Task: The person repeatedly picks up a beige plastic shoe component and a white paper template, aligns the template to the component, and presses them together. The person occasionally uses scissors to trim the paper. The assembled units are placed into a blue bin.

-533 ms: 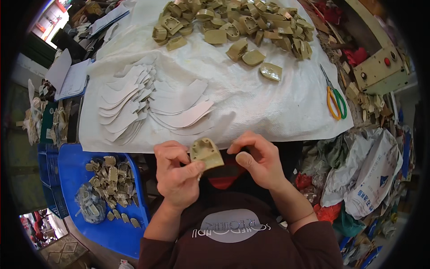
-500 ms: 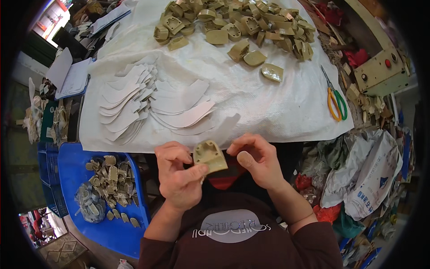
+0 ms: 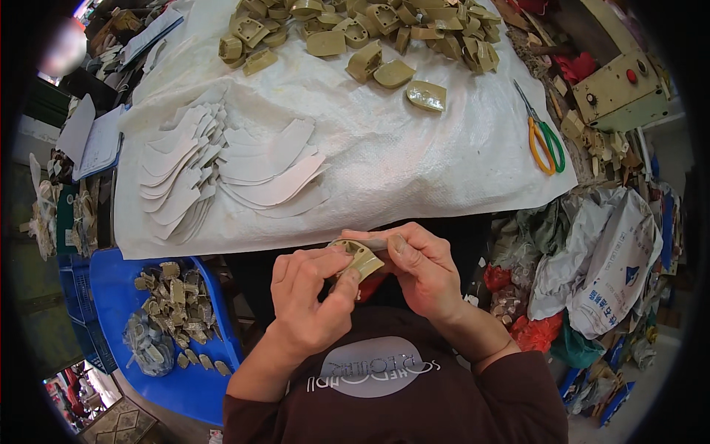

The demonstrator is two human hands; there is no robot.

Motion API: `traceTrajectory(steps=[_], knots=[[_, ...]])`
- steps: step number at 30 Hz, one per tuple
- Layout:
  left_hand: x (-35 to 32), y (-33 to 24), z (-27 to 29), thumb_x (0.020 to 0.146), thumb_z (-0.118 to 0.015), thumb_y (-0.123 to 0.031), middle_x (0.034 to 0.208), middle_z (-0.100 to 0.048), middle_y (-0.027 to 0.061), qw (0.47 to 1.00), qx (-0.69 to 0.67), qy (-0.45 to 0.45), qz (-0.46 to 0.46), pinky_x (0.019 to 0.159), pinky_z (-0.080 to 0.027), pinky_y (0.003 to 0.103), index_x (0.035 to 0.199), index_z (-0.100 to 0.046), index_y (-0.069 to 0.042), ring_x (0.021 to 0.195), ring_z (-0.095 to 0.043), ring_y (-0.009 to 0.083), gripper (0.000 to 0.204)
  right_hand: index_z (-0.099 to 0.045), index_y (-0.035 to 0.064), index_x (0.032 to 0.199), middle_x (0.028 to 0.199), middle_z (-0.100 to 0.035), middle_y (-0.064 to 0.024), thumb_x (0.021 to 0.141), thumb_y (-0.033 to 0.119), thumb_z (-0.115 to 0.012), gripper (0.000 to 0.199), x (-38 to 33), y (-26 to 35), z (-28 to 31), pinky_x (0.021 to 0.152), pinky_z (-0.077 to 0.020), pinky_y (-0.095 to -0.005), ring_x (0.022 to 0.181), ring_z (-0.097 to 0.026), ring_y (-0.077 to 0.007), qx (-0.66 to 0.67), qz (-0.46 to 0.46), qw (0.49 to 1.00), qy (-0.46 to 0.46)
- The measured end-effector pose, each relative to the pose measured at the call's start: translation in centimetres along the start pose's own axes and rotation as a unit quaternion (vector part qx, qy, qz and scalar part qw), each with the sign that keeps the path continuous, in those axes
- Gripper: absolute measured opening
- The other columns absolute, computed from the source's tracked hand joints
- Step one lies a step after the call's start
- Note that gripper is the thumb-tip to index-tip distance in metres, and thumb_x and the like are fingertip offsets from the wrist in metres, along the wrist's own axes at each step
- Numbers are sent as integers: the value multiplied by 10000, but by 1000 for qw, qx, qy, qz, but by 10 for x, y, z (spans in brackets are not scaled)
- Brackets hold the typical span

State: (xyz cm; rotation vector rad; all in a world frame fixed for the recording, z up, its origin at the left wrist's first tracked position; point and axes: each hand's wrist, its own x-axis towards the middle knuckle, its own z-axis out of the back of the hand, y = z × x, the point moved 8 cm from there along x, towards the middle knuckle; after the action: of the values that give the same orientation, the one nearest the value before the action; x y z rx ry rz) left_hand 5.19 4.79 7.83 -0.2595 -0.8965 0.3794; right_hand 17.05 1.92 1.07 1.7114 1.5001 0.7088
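Both hands meet just below the table's near edge, over my lap. My left hand (image 3: pixel 310 296) and my right hand (image 3: pixel 418 266) together pinch a small olive-tan moulded plastic piece (image 3: pixel 360 257), tilted on edge between the fingertips. On the white woven sheet (image 3: pixel 414 148) covering the table lies a fanned pile of pale curved flat cutouts (image 3: pixel 222 170). A heap of the same olive plastic pieces (image 3: pixel 370 33) fills the far side.
Scissors with orange and green handles (image 3: pixel 543 137) lie at the sheet's right edge. A blue tray (image 3: pixel 118 274) at my lower left holds several more olive pieces. Crumpled white and coloured bags (image 3: pixel 599 259) crowd the right. A beige box with a red button (image 3: pixel 617 85) stands far right.
The olive piece has been turned in my fingers from lying face-up to standing more on edge. Both hands stay in the same spot.
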Motion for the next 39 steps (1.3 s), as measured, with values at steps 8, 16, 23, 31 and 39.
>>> traceTrajectory(steps=[8,16,23,31,39], knots=[[8,-5,-11,648,-655,-55,841,-531,71,996,68,56,17,546,-324,323,774,-538,-65,663,-513,202,173,-560,-71,1134,1154,-630,-170,988,157,-420,305,-3,6,-5,851,-481,-276,989,-618,-157,-237,56,970,-1],[-15,31,-5,662,-670,121,911,-620,122,971,-184,-52,145,692,-483,341,832,-530,-29,826,-620,263,266,-558,-29,1185,1003,-645,-84,895,210,-638,384,25,1,14,872,-473,-295,961,-610,-160,-192,-84,972,106],[-4,16,-16,650,-664,116,910,-616,128,975,-214,39,45,684,-501,346,806,-517,-16,828,-627,278,251,-532,-33,1163,976,-646,-106,744,103,-775,503,35,9,6,893,-484,-334,959,-619,-181,-227,-77,945,224],[-14,36,-20,819,-603,76,948,-608,171,942,-289,-20,169,747,-495,332,916,-520,-15,862,-602,240,157,-467,27,1306,1120,-625,-141,905,159,-601,442,33,-3,14,782,-479,-278,915,-600,-153,-210,-52,969,122],[-21,44,-27,824,-642,56,998,-635,175,872,-394,-89,276,704,-508,260,948,-551,25,843,-610,164,157,-596,76,990,1062,-577,-63,781,34,-638,217,26,32,-9,876,-371,-366,972,-467,-266,-359,258,888,124]])
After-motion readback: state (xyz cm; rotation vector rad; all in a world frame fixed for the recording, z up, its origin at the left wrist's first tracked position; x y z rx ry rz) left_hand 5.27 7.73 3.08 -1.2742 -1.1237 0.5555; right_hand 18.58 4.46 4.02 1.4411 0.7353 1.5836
